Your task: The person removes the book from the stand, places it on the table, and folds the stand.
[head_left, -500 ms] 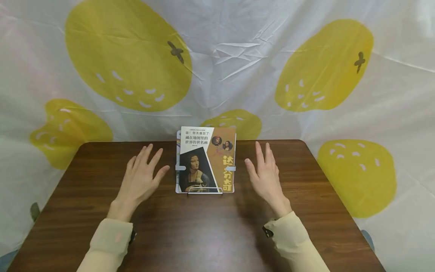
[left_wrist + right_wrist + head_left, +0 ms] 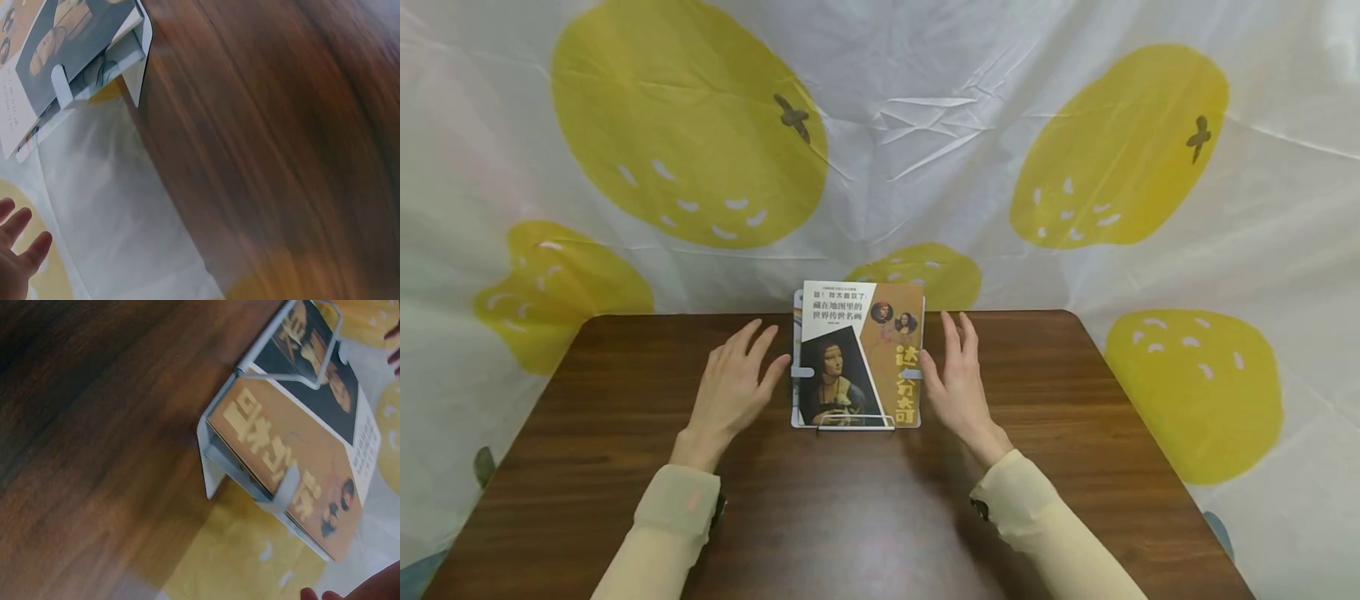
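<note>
A book (image 2: 838,350) with a portrait painting and an orange-brown panel stands leaning on a pale book stand (image 2: 134,72) at the table's far edge. Side clips (image 2: 287,487) and a wire bar (image 2: 856,428) lie across the book's front. My left hand (image 2: 735,392) is just left of the stand, fingers spread and holding nothing. On the other side my right hand (image 2: 958,392) has its thumb tip right at the book's right edge, its other fingers extended upward. Both wrist views show the stand's back leg behind the book.
The brown wooden table (image 2: 865,517) spreads out in front of the stand. Behind its far edge hangs a white cloth (image 2: 910,183) printed with big yellow fruit.
Both hands have moved inward toward the book, the right one up to its edge. The book and stand remain in place on the table.
</note>
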### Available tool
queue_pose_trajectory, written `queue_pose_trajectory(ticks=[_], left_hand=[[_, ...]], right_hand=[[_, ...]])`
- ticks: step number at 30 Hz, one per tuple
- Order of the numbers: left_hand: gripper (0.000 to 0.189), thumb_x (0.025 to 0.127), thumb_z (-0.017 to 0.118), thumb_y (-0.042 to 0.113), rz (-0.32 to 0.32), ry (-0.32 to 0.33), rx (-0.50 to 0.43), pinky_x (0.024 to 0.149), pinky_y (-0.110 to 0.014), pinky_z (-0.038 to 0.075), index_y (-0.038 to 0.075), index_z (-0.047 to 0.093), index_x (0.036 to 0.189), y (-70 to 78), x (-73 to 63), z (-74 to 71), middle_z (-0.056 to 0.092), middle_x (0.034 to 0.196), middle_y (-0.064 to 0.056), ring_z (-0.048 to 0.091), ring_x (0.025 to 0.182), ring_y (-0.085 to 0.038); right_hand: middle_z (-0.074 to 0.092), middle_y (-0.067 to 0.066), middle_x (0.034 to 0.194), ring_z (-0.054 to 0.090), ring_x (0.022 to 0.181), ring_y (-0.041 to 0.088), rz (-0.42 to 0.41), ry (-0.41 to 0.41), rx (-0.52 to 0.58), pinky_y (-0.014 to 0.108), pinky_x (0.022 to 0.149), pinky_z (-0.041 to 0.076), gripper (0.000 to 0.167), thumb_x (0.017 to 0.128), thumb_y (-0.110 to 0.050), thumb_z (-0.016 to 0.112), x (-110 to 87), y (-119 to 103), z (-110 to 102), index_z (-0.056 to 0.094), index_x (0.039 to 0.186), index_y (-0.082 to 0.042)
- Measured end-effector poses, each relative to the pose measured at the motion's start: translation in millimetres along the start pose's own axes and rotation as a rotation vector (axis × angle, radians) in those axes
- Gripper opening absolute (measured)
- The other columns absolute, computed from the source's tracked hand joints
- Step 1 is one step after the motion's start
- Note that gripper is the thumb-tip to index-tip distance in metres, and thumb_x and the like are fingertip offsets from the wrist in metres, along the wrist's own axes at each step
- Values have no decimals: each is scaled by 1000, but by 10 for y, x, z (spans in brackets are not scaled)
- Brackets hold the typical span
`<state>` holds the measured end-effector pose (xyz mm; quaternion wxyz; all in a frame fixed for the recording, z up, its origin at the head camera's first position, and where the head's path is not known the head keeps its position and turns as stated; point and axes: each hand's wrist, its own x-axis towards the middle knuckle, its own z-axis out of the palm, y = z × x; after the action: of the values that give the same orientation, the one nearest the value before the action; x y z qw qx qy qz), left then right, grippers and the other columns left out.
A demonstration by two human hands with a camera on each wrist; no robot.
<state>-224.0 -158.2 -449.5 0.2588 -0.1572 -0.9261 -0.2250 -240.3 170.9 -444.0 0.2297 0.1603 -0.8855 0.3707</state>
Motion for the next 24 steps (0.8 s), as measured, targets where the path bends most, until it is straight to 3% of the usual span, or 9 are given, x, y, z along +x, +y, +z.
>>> queue_pose_trajectory(ticks=[5,9,13,20,24], left_hand=[[47,97,59,36,5,63,-36,93,-56,41,5,57,133,33,52,178,51,135,-20,49,122,-39],[45,97,60,35,-28,66,-75,90,-54,43,4,58,130,67,89,316,52,132,-18,51,119,-37],[46,96,63,34,-78,71,-120,90,-53,44,3,58,129,86,128,394,53,130,-16,53,117,-35],[45,94,67,28,-143,72,-251,91,-50,46,2,57,129,155,229,501,53,126,-15,56,111,-35],[46,92,71,25,-216,87,-359,82,-46,48,-1,57,128,184,281,561,56,114,-17,58,97,-33]], right_hand=[[22,20,150,37,132,37,-16,-3,53,51,106,35,67,99,-20,57,49,56,139,21,155,-10],[33,22,141,43,125,33,-10,37,116,46,104,38,64,96,-14,61,93,97,254,29,151,-6],[41,23,128,49,113,31,43,66,173,44,96,42,58,93,-11,65,126,113,372,39,144,-2],[43,21,116,49,101,35,145,82,196,41,80,43,59,91,-15,70,169,124,466,41,142,-4],[43,21,116,48,97,33,183,103,193,39,79,42,63,90,-19,72,214,94,509,40,142,-6]])
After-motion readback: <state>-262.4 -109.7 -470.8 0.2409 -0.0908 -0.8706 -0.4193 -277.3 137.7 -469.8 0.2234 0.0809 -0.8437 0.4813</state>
